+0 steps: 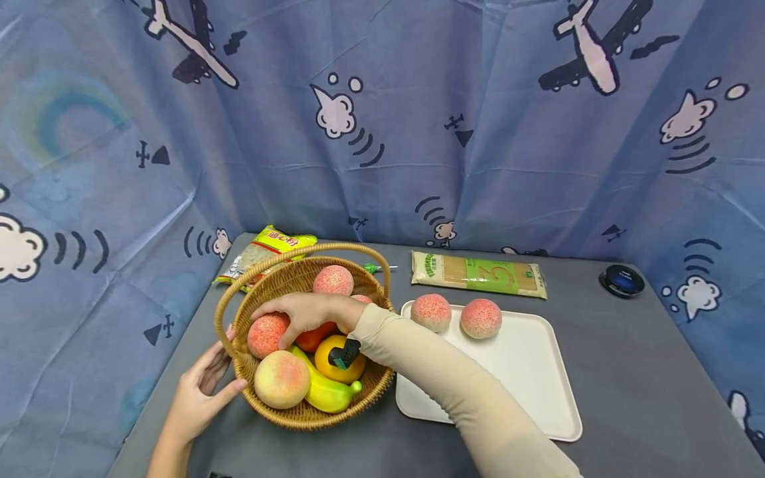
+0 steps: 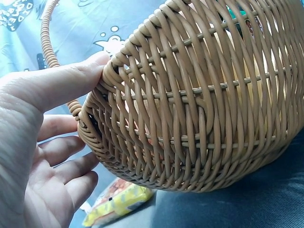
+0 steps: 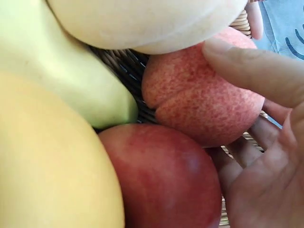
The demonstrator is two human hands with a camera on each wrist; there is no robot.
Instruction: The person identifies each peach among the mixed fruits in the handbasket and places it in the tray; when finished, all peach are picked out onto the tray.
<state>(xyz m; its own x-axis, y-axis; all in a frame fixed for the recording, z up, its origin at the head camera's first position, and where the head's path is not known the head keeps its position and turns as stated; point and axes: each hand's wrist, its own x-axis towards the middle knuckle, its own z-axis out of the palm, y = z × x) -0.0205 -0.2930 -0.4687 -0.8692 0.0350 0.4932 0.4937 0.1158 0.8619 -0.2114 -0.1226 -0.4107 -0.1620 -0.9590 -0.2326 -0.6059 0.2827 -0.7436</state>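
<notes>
Head view: right hand [image 1: 305,312] curls round a peach [image 1: 267,334] inside the wicker basket [image 1: 311,415], at its left side. Left hand [image 1: 200,392] is open, thumb and fingers braced on the basket's outer wall (steadying only). Risk: the peach sits wedged against the banana [image 1: 325,392] and a red fruit [image 3: 161,175], so lifting may drag the neighbours or tip the basket on the counter [image 1: 627,372].

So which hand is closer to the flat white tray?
The right hand. It is inside the woven wicker basket, touching a pink peach, beside the flat white tray. The left hand holds the basket's far side.
</notes>
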